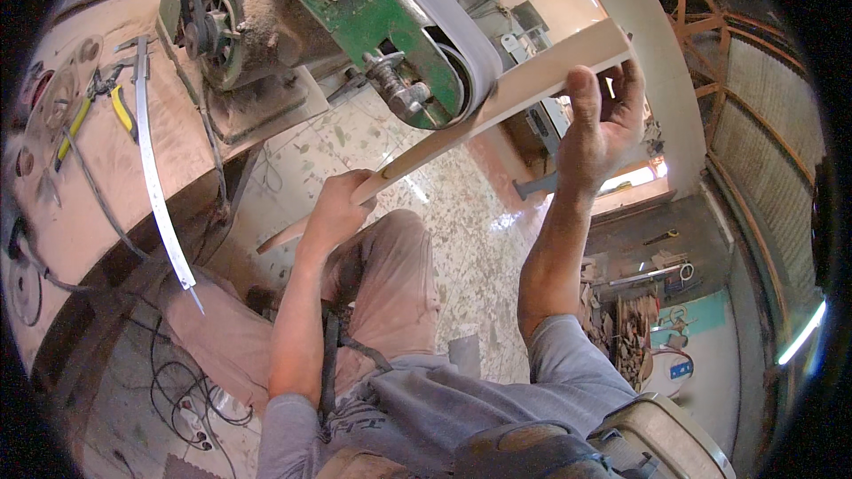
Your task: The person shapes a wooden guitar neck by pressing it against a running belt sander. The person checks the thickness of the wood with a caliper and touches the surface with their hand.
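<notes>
**Speckled workshop floor (461, 204) below, wooden slat (541, 71) at the nose of the belt sander (355, 9)**

Largest after the floor, over at the left: a dusty workbench (80, 222). Mounted at its right end, the belt sander, green-bodied, with a grey belt (479, 62) curving round a nose well past the bench edge and above the floor.

Next in size, the slat: long, pale, broad at its upper right end, narrowing toward the lower left. Held in mid-air beyond the bench's right end, slanting past the underside of the nose and apparently touching the belt there.

Smaller again, a steel vernier caliper (155, 173), laid across the bench, depth-rod end out over the near edge.

Then the hands. At the left hand (335, 213), fingers closed round the narrow part, tapered tip beyond the fist. At the right hand (603, 120), thumb and fingers apart, touching the broad end; impossible to tell whether gripping or merely steadying.

Smaller still, yellow-handled pliers (122, 108) beside the caliper, toward the bench's far left corner.

Smallest, the contact spot: probably sanding one side of the slat. For the next move, support both ends, press lightly and evenly, and slide lengthwise without tilting or pausing, to avoid a gouge.
</notes>
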`<control>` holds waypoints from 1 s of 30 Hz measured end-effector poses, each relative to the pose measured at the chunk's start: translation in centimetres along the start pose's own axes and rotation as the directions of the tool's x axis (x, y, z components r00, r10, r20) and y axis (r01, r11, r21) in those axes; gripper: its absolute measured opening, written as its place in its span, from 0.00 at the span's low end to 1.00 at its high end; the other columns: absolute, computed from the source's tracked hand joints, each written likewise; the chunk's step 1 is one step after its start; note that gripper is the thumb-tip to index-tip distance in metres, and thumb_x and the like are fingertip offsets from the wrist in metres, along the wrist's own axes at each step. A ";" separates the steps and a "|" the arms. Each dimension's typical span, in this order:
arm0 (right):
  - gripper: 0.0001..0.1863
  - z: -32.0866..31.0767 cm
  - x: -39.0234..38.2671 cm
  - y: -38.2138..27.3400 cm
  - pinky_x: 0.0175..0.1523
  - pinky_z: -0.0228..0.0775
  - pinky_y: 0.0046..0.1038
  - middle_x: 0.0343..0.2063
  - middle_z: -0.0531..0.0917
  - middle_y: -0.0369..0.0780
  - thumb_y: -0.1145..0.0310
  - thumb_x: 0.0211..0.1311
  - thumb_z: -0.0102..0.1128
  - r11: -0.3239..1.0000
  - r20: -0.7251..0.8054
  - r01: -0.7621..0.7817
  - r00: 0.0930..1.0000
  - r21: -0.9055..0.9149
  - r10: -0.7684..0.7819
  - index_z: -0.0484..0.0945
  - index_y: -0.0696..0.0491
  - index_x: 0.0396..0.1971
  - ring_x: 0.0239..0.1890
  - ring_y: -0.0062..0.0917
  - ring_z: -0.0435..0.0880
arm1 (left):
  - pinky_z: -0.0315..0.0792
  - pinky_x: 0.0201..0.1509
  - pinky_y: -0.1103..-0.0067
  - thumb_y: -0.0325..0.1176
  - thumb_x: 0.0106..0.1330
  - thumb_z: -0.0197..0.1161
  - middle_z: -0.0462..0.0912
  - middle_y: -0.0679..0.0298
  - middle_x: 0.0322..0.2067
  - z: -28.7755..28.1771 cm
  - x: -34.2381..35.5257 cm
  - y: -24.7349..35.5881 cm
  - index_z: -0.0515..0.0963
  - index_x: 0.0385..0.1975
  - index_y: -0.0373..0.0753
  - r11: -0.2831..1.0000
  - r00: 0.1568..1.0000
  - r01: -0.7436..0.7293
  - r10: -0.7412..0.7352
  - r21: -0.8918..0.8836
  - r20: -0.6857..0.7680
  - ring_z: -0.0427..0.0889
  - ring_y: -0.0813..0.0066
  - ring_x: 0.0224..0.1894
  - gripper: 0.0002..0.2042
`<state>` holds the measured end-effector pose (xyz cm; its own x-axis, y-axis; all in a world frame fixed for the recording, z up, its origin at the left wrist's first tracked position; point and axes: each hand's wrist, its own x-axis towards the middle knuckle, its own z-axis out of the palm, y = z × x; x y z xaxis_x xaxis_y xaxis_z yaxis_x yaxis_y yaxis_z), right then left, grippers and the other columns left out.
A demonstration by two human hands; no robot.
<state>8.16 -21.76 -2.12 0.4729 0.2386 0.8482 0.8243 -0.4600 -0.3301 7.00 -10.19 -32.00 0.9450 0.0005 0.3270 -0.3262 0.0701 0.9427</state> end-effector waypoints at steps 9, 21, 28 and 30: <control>0.35 -6.9 -0.2 3.7 0.66 0.70 0.40 0.53 0.80 0.55 0.53 0.66 0.46 0.829 -0.091 -0.182 0.959 0.528 0.269 0.64 0.59 0.69 0.59 0.42 0.80 | 0.74 0.42 0.61 0.20 0.47 0.65 0.79 0.53 0.33 3.7 -0.2 3.8 0.79 0.37 0.37 0.833 0.900 -0.068 0.288 0.549 -0.326 0.79 0.48 0.37 0.15; 0.35 -16.8 -5.0 9.5 0.68 0.66 0.41 0.61 0.75 0.62 0.51 0.68 0.38 0.510 -0.152 -0.142 0.857 0.849 0.492 0.68 0.63 0.65 0.63 0.46 0.76 | 0.70 0.44 0.62 0.24 0.44 0.71 0.77 0.57 0.34 9.3 -3.3 10.4 0.79 0.41 0.40 0.628 0.859 0.020 0.387 0.778 -0.335 0.78 0.52 0.40 0.20; 0.35 -17.8 -8.0 12.7 0.67 0.69 0.40 0.61 0.75 0.58 0.53 0.67 0.42 0.412 -0.105 -0.159 0.830 0.897 0.548 0.67 0.62 0.66 0.63 0.42 0.76 | 0.68 0.41 0.65 0.23 0.44 0.70 0.76 0.62 0.32 9.0 -5.1 13.4 0.80 0.40 0.43 0.487 0.825 0.056 0.470 0.872 -0.315 0.78 0.56 0.38 0.19; 0.35 -17.5 -9.0 14.3 0.65 0.70 0.41 0.59 0.78 0.54 0.53 0.67 0.43 0.365 -0.104 -0.188 0.753 0.912 0.649 0.68 0.62 0.66 0.62 0.39 0.77 | 0.67 0.41 0.65 0.23 0.44 0.69 0.76 0.62 0.32 8.1 -5.6 14.5 0.80 0.39 0.43 0.410 0.808 0.079 0.507 0.909 -0.299 0.78 0.57 0.38 0.19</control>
<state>10.23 -45.45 -7.22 0.8589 -0.2080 0.4680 0.4957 0.5672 -0.6577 -3.20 -17.26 -19.65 0.6050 0.3339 0.7228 -0.0799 -0.8778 0.4723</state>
